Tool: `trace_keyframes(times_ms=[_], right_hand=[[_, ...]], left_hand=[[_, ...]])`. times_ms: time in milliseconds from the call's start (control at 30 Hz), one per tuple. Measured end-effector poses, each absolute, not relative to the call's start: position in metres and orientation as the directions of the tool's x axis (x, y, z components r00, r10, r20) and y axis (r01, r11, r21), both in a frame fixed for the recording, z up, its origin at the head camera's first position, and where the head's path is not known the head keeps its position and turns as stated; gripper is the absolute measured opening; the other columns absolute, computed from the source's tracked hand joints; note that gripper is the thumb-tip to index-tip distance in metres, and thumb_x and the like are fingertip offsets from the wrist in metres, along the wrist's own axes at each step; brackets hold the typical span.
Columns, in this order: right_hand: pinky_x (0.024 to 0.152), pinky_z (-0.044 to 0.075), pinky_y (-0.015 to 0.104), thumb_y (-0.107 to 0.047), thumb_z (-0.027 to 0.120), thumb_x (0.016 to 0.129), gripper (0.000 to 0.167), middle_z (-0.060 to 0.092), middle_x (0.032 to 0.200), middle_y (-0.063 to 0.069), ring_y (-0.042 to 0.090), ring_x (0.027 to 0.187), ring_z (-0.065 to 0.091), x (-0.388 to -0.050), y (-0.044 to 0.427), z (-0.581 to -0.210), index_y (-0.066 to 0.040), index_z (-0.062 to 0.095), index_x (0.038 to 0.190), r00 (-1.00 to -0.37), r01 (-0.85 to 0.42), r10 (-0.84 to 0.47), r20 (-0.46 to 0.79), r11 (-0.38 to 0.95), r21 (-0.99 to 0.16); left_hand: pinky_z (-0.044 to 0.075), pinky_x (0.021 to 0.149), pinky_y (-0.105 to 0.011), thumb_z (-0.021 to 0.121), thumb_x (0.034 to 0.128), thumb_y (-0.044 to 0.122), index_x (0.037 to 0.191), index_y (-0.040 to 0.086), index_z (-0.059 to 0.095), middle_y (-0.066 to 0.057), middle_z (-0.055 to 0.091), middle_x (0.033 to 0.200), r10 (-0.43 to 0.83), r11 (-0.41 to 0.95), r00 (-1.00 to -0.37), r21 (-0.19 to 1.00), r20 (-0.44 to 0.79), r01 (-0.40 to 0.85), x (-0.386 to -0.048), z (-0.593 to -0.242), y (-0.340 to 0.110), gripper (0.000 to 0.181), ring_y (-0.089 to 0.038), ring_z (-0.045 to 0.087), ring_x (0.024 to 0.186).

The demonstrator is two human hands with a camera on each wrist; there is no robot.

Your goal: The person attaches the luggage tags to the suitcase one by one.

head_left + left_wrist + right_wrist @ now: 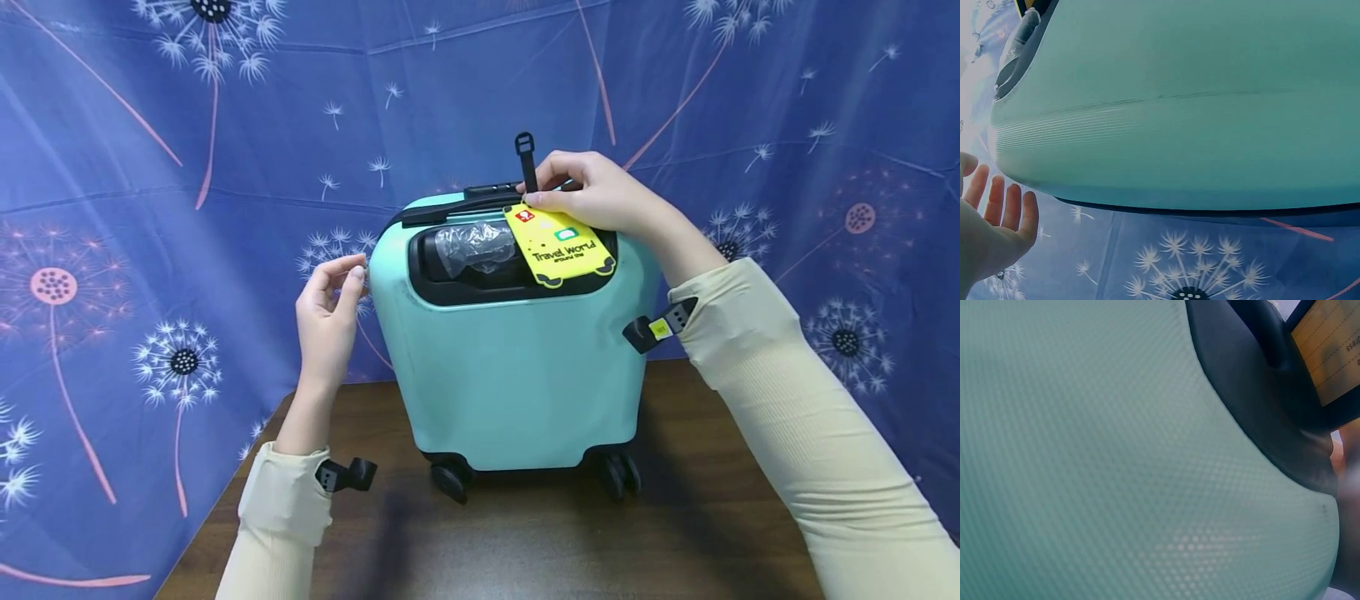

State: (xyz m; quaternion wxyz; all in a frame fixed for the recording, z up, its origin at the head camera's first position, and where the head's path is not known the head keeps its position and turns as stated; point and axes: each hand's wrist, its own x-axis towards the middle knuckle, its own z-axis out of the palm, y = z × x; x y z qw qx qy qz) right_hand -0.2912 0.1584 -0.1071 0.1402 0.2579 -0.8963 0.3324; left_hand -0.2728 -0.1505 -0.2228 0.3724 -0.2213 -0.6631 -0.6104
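A mint-green suitcase (517, 367) stands upright on its wheels. My right hand (592, 193) is at its top and pinches a yellow luggage tag (562, 246) by its upper end, where a black strap (527, 158) with a buckle sticks up. The tag hangs over the black recess that holds a plastic-wrapped handle (476, 247). In the right wrist view the lined back of the tag (1329, 350) shows. Beside the suitcase's upper left corner is my left hand (327, 312), fingers loosely bent, holding nothing; in the left wrist view this hand (997, 231) is next to the case's edge.
The suitcase stands on a brown wooden table (525, 542). Behind it hangs a blue cloth (480, 92) printed with dandelions. Black straps (347, 475) sit at both sleeve cuffs.
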Motion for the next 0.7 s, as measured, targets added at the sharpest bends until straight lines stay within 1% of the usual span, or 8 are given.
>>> trace_keyframes(times_ms=[33,67,133,200,300,467,700], right_hand=[[0.067,0.043,0.023,-0.034,0.057,0.093,0.024,0.053,0.106,0.004,0.014,0.076,0.053,-0.291,0.158,-0.107,-0.01,0.059,0.101,-0.826,-0.558,-0.37,0.426,0.646,-0.521],[0.067,0.043,0.023,-0.033,0.057,0.093,0.024,0.052,0.105,0.003,0.014,0.077,0.052,-0.291,0.159,-0.107,-0.01,0.059,0.101,-0.825,-0.558,-0.368,0.429,0.647,-0.519],[0.067,0.043,0.023,-0.033,0.057,0.093,0.024,0.052,0.104,0.004,0.014,0.076,0.052,-0.291,0.159,-0.107,-0.01,0.059,0.1,-0.824,-0.56,-0.367,0.432,0.648,-0.516],[0.067,0.043,0.023,-0.032,0.057,0.093,0.024,0.052,0.105,0.004,0.014,0.076,0.052,-0.291,0.16,-0.107,-0.01,0.059,0.101,-0.822,-0.561,-0.367,0.435,0.648,-0.515],[0.065,0.043,0.022,-0.034,0.057,0.093,0.025,0.053,0.107,0.004,0.014,0.074,0.053,-0.29,0.16,-0.108,-0.011,0.06,0.102,-0.824,-0.561,-0.371,0.428,0.642,-0.523],[0.068,0.042,0.024,-0.034,0.057,0.093,0.026,0.054,0.111,0.005,0.017,0.08,0.051,-0.289,0.159,-0.107,-0.011,0.06,0.103,-0.823,-0.563,-0.374,0.428,0.639,-0.524],[0.072,0.04,0.026,-0.033,0.057,0.093,0.026,0.057,0.122,0.007,0.019,0.086,0.05,-0.291,0.158,-0.107,-0.009,0.059,0.102,-0.818,-0.57,-0.382,0.43,0.632,-0.525]], left_hand=[[0.05,0.085,-0.028,0.055,0.0949,0.017,0.112,0.003,0.062,-0.002,0.061,0.108,-0.163,0.16,-0.623,0.644,0.765,0.749,-0.274,-0.22,-0.15,0.023,-0.02,0.057,0.098],[0.05,0.085,-0.028,0.055,0.0948,0.017,0.112,0.002,0.062,-0.002,0.061,0.107,-0.164,0.166,-0.624,0.645,0.764,0.746,-0.275,-0.216,-0.149,0.024,-0.02,0.057,0.098],[0.049,0.082,-0.025,0.055,0.0946,0.017,0.113,0.002,0.062,-0.002,0.061,0.107,-0.163,0.177,-0.623,0.644,0.765,0.744,-0.277,-0.21,-0.147,0.025,-0.02,0.058,0.094],[0.048,0.079,-0.024,0.056,0.0944,0.016,0.113,0.002,0.062,-0.004,0.062,0.106,-0.161,0.187,-0.621,0.641,0.767,0.744,-0.279,-0.203,-0.145,0.024,-0.018,0.058,0.091],[0.047,0.078,-0.021,0.056,0.0941,0.015,0.112,0.0,0.062,-0.001,0.063,0.105,-0.153,0.202,-0.609,0.628,0.778,0.751,-0.282,-0.193,-0.141,0.025,-0.015,0.059,0.092],[0.048,0.082,-0.02,0.057,0.0942,0.017,0.11,-0.001,0.064,0.0,0.065,0.099,-0.124,0.23,-0.594,0.606,0.795,0.762,-0.285,-0.179,-0.134,0.025,-0.014,0.063,0.095],[0.049,0.08,-0.019,0.058,0.0936,0.016,0.105,-0.001,0.066,-0.004,0.068,0.095,-0.073,0.25,-0.617,0.613,0.784,0.75,-0.288,-0.161,-0.121,0.022,-0.011,0.063,0.087]])
